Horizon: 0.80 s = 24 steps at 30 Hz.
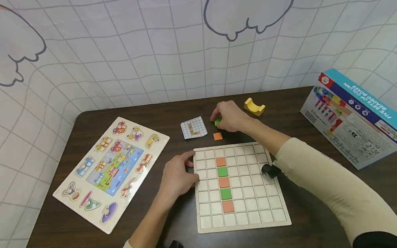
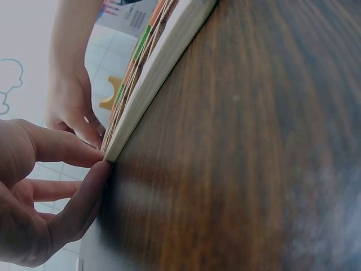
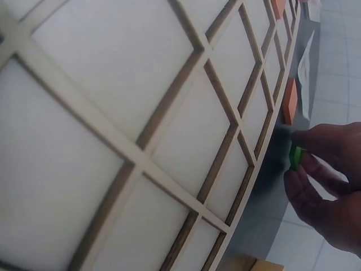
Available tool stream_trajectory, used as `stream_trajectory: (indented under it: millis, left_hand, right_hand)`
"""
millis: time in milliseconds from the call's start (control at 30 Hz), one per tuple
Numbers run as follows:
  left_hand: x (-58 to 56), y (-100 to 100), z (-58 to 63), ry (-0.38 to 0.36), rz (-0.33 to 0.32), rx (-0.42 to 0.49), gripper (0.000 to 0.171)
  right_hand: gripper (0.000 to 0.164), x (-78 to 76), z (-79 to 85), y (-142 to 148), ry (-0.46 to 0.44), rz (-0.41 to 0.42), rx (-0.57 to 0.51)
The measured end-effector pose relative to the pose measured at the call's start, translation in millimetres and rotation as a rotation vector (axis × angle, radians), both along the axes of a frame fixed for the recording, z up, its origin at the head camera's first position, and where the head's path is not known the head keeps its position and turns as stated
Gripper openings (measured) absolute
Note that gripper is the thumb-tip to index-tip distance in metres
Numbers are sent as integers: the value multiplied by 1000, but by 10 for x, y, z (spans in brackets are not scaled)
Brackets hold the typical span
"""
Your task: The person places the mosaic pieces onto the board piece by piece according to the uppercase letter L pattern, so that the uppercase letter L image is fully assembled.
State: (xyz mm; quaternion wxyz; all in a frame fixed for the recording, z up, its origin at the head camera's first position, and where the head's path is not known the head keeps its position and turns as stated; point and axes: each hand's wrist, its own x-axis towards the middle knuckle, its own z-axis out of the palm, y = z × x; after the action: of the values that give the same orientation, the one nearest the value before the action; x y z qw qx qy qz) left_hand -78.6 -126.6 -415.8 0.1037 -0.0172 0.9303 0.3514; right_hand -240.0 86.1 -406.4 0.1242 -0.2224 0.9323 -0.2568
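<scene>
My right hand is beyond the far edge of the grid board, pinching a small green square tile between thumb and fingertips. Beside that hand an orange tile lies on the table. My left hand is at the left side of the white grid board, thumb and index fingertips touching its edge at separate spots. One column of the board holds alternating orange and green tiles. Behind the board lies a small pattern card printed with a grid and a coloured column.
A picture puzzle board lies at the left of the dark table. A yellow curved block rests just past the right wrist. At the right stands a printed toy box. A white grid-patterned cloth hangs behind.
</scene>
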Motion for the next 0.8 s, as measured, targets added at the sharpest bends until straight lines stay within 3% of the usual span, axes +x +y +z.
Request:
stream_trajectory:
  millis: [800]
  left_hand:
    - [-5,4,-10,-2,-5,7,71]
  right_hand:
    - [23,119,87,186,34,-19,-1]
